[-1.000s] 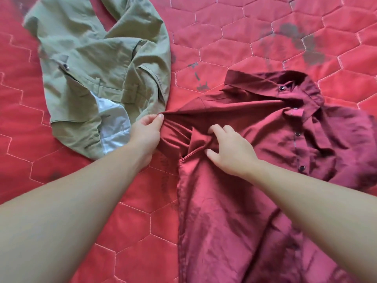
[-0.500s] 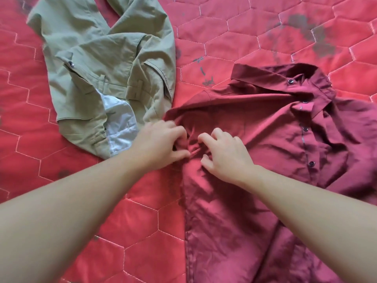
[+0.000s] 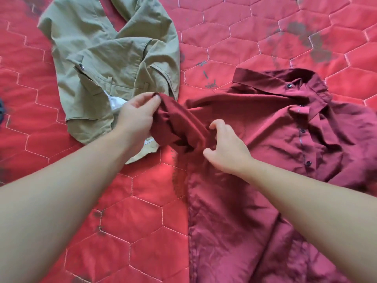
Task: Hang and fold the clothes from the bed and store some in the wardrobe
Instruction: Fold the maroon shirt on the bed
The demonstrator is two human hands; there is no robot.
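Head view: left hand [image 3: 136,117] grips the maroon shirt [image 3: 255,160] sleeve; right hand [image 3: 226,148] pinches its shoulder fabric.

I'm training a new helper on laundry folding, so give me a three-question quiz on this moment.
1. True or false: the maroon shirt lies with its collar buttoned.
2. Which hand grips the shirt's sleeve?
A. left hand
B. right hand
C. neither
3. Fill in: the khaki trousers lie on the red ____, to the shirt's left.

Key: 1 true; 2 A; 3 quilt. The right hand hovers with curled fingers at the armhole; whether it pinches cloth is unclear.
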